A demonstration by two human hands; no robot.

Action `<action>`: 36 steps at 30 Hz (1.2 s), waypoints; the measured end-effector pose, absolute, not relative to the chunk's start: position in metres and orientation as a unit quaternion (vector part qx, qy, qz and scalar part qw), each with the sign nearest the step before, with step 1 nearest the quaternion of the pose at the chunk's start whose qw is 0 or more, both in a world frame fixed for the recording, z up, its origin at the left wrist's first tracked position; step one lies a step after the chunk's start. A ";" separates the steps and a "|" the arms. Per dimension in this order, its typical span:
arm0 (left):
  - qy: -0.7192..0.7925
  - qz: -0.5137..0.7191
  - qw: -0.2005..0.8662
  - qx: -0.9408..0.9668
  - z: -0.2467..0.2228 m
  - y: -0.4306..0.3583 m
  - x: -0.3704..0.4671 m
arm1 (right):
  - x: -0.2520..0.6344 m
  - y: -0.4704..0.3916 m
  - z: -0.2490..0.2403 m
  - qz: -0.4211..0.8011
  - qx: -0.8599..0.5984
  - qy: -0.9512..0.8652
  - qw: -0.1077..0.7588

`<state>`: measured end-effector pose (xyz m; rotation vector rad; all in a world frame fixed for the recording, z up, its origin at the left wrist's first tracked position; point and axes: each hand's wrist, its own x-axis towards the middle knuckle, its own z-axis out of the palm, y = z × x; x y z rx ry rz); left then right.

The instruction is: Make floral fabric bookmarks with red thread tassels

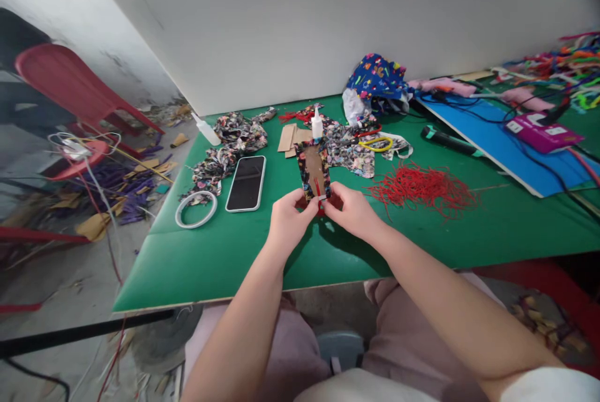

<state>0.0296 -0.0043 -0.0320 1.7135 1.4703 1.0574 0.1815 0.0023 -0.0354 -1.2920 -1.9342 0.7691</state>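
Between my two hands is a small cardboard piece (pixel 315 167) edged with dark flowered fabric, held up above the green table. A red cord lies along its lower middle, with a small whitish strip at its bottom edge. My left hand (pixel 291 217) pinches the lower left corner, and my right hand (pixel 349 207) pinches the lower right corner. Both thumbs meet near the whitish strip. Something red shows just below it, partly hidden by the fingers. Behind the piece stands a white glue bottle (pixel 317 125), and brown cardboard pieces (pixel 287 138) lie beside it.
On the green table (pixel 210 271), a phone (pixel 246 184) and a tape roll (pixel 196 209) lie left, near flowered fabric scraps (pixel 241 133) and another glue bottle (pixel 206 130). Right are red cords (pixel 422 189), yellow-handled scissors (pixel 375 143), a blue board (pixel 506 145), glue guns and a purple box (pixel 544 132).
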 end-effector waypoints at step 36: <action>0.549 0.391 0.358 0.646 -0.036 -0.004 0.031 | 0.181 0.003 -0.037 0.267 -0.505 -0.734 0.368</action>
